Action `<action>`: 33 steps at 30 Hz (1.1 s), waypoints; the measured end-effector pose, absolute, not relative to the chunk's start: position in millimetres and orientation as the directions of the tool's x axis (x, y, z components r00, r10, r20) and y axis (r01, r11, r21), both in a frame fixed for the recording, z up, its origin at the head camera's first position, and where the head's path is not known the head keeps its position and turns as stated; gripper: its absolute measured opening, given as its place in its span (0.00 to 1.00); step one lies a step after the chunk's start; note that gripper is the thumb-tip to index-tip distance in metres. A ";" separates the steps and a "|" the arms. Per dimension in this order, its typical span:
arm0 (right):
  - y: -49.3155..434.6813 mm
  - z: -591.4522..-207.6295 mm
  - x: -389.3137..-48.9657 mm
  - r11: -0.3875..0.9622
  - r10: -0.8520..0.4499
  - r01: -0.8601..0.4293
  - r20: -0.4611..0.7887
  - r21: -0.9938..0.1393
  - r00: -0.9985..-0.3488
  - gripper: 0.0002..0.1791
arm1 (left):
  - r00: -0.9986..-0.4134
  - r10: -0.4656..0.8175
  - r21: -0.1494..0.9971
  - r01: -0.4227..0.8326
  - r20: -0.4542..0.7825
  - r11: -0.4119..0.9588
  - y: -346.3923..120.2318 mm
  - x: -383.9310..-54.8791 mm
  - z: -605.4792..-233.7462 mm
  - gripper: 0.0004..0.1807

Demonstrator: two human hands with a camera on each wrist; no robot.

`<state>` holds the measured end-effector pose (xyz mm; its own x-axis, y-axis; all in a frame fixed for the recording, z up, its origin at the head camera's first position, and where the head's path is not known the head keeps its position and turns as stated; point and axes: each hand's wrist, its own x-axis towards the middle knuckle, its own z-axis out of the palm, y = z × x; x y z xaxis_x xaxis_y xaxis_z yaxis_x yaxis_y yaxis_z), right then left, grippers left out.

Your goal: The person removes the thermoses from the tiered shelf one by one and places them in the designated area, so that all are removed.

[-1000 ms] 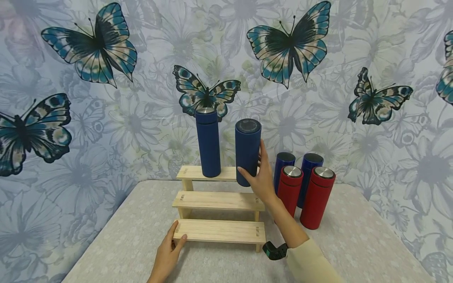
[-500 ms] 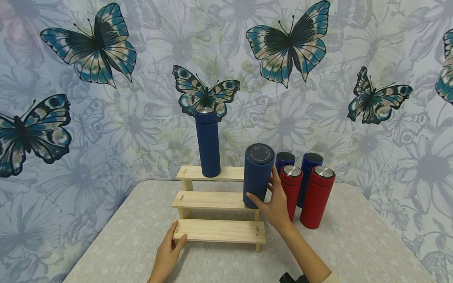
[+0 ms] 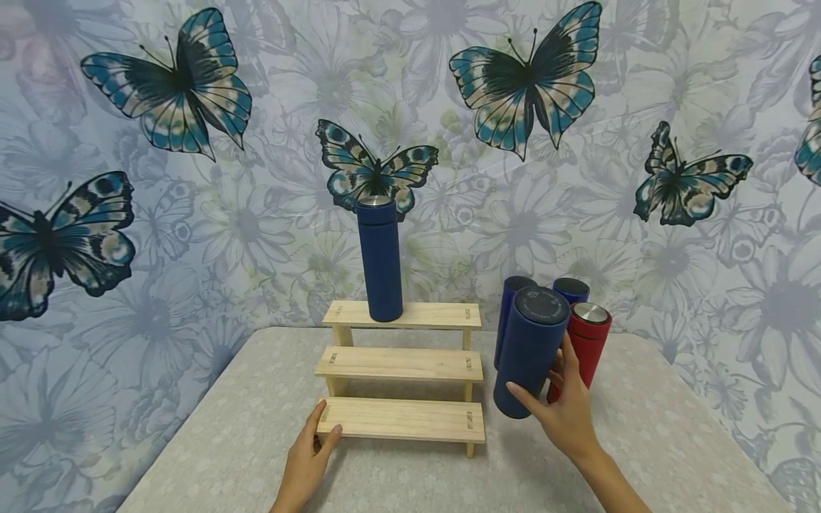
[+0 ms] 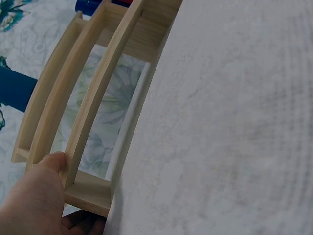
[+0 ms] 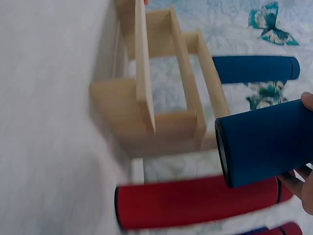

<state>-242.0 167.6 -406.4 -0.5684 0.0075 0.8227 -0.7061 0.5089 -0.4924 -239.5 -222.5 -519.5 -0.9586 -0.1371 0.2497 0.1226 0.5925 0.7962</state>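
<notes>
My right hand (image 3: 567, 420) grips a dark blue thermos bottle (image 3: 529, 356) in the air, right of a three-step wooden display stand (image 3: 404, 419). The bottle's upper end is a dark disc with faint circular print. At the stand's left end, my left hand (image 3: 303, 459) holds the lowest step, the thumb over its front edge; the left wrist view shows the same hand (image 4: 34, 200) there. A second dark blue thermos (image 3: 380, 267) with a silver top stands upright on the top step. In the right wrist view, the held bottle hangs above a red thermos (image 5: 195, 201).
Behind my right hand stand a red thermos (image 3: 591, 335) with a silver lid and two brighter blue bottles, one at the left (image 3: 505, 320) and one mostly hidden (image 3: 571, 286). The stand is on a pale patterned table (image 3: 224, 427), with a butterfly-print wall (image 3: 269, 214) behind.
My right hand has carried the blue thermos from near the top step rightward and down, and it now covers one of the red bottles. My left hand has stayed on the stand.
</notes>
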 end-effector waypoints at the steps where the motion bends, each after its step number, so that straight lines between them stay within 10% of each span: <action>1: 174.1 -408.1 -239.1 0.529 0.015 -0.689 0.817 -0.495 -0.576 0.65 | -0.958 -0.135 0.798 0.127 0.252 0.590 -222.4 -239.4 -519.6 0.38; 17: 258.6 -463.2 -231.9 0.637 0.245 -0.350 0.612 -0.686 -0.752 0.66 | -0.960 -0.125 0.800 0.133 0.251 0.585 -223.2 -240.4 -521.8 0.39; 33: 266.1 -491.5 -236.7 0.596 0.259 -0.276 0.506 -0.754 -0.823 0.64 | -0.960 -0.132 0.808 0.128 0.246 0.575 -223.1 -239.3 -519.6 0.39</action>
<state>-236.7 266.1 -491.5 -0.8226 0.2591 0.5061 -0.2761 0.5961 -0.7540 -239.3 -223.1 -519.6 -0.9603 -0.1317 0.2461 0.1282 0.5750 0.8080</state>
